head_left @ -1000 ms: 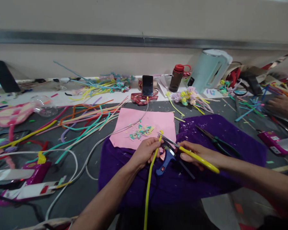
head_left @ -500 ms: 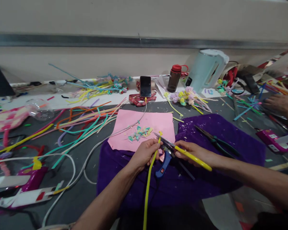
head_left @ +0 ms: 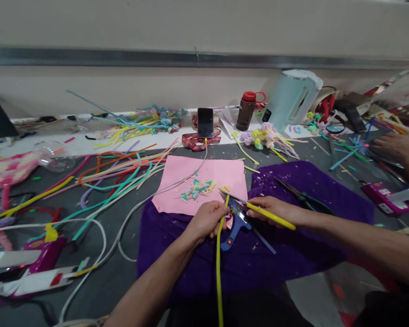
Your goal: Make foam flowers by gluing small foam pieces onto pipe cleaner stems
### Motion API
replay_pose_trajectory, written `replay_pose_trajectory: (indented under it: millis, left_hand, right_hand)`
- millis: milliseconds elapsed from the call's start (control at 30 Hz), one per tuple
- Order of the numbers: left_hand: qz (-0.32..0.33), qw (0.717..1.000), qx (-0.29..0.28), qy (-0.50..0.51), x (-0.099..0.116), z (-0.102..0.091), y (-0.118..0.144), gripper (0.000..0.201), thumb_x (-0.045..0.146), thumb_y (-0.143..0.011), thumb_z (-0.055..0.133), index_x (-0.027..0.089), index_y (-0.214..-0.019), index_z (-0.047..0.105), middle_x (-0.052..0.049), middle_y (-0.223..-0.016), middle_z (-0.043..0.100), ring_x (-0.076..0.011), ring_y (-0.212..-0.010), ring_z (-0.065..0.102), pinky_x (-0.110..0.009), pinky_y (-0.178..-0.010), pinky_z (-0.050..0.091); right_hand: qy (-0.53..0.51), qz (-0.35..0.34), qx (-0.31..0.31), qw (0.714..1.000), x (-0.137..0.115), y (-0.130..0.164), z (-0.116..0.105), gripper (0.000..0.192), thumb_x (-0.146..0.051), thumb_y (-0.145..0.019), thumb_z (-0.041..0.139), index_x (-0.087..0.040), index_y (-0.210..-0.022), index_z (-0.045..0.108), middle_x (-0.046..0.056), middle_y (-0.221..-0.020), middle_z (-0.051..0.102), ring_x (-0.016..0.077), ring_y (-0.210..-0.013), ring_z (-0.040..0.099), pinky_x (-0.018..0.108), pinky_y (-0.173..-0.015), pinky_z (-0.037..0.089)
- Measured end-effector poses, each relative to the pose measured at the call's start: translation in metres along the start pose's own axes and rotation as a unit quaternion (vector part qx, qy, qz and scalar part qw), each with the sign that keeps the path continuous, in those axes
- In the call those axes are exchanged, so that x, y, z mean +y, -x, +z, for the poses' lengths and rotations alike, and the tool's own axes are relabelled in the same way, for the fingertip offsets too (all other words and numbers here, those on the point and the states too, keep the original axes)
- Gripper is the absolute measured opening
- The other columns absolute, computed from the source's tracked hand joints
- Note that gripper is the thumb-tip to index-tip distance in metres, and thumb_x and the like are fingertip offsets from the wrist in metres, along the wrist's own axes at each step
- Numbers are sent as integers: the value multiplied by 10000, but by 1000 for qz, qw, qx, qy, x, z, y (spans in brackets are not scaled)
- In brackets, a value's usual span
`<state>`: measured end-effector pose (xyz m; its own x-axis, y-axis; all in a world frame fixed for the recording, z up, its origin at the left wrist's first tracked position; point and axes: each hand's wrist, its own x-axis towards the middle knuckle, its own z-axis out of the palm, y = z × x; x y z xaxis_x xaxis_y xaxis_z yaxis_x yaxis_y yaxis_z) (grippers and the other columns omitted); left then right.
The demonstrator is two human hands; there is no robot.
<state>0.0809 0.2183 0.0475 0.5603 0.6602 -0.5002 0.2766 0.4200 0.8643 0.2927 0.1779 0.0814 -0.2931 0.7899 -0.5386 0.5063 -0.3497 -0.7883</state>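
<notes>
My left hand [head_left: 209,219] pinches a long yellow pipe cleaner [head_left: 218,268] near its upper end; the rest hangs down toward my lap. My right hand [head_left: 267,211] is closed on yellow-handled scissors [head_left: 271,215], whose blades meet the pipe cleaner's tip just above my left fingers. Small yellow bits show beside the blades. Underneath both hands lies a blue glue gun [head_left: 236,231], partly covered, on a purple cloth [head_left: 184,263]. Short cut pieces [head_left: 198,190] in teal, yellow and pale colours form a heap on a pink sheet [head_left: 177,175].
Pliers [head_left: 301,193] rest on the cloth's right side. Behind stand a phone [head_left: 205,122] with a cable, a bottle [head_left: 246,111] and a kettle [head_left: 291,100]. Loose pipe cleaners [head_left: 122,175] spread on the left. Another person's hand [head_left: 397,147] is at far right.
Small yellow bits now lie apart beyond the blades, where the tip stuck up before. The yellow handle has tilted up a little, and the hanging pipe cleaner has swung right.
</notes>
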Motion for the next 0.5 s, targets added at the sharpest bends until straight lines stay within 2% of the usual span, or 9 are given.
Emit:
replay_pose_trajectory:
  millis: [167,333,400,500]
  left_hand:
    - [14,998,23,49,2,-2,2,286,429,-752,534,149,-810,519,60,-444,540,-28,-231,337,-134,-247,190]
    - [28,994,33,99,5,-2,4,339,423,-737,562,142,-924,536,64,-438,537,-29,-229,330,-129,-247,191]
    - [31,994,23,105,6,0,5,337,422,-739,561,138,-920,538,61,-436,534,-29,-232,328,-126,-246,190]
    - [29,994,14,108,5,3,6,336,424,-741,560,136,-912,537,60,-426,526,-28,-230,319,-125,-247,188]
  right_hand:
    - [-47,36,5,998,-9,18,-3,447,-545,-770,525,-187,-1033,477,-75,-585,393,18,-372,322,128,-320,271]
    - [-62,4,-20,998,-10,35,5,473,-572,-746,541,-215,-1037,433,-66,-663,397,23,-413,364,141,-363,353]
    - [-54,-7,-34,998,-8,35,9,482,-561,-744,554,-219,-1064,437,-53,-713,430,27,-440,377,152,-387,365]
    - [-21,-32,-19,999,-5,31,14,450,-526,-752,570,-208,-1056,474,-36,-752,472,38,-490,393,161,-436,357]
